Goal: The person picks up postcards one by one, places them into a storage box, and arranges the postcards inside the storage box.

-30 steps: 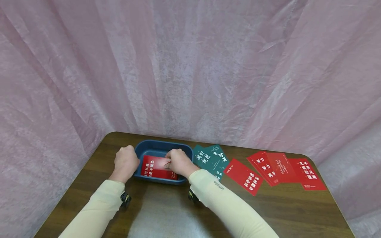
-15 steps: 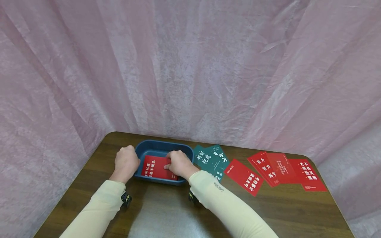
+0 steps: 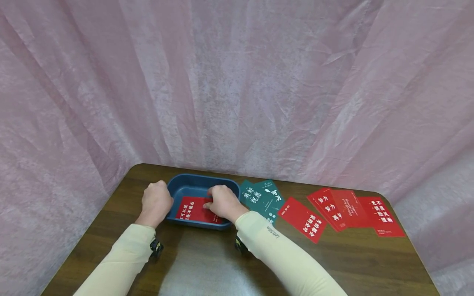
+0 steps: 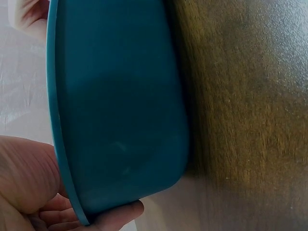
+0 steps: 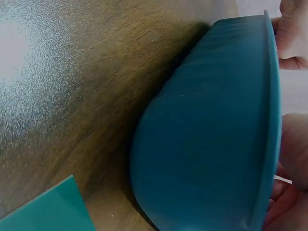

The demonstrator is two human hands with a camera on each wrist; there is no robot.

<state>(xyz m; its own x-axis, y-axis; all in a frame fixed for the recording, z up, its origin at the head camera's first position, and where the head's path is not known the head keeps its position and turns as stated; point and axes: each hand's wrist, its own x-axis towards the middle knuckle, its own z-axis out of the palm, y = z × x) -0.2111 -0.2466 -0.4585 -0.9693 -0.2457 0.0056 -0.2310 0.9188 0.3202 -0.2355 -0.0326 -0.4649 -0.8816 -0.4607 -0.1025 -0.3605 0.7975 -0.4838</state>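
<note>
A blue plastic tub sits near the back left of the table. Inside it a red card with white characters lies roughly flat. My left hand grips the tub's left end; in the left wrist view its fingers curl under the rim of the tub. Over the tub's right end, my right hand reaches in, thumb at the card's right part. Its fingertips are mostly hidden, so I cannot tell whether they pinch the card. In the right wrist view the wall of the tub hides much of that hand.
Right beside the tub lie overlapping green cards. A red card lies at an angle next to them. Farther right, several red cards overlap on the wooden table. A pink curtain hangs behind the table.
The red card, tilted and shiny a second ago, has settled lower and flatter in the tub. My right hand barely moved; my left hand stayed on the rim.
</note>
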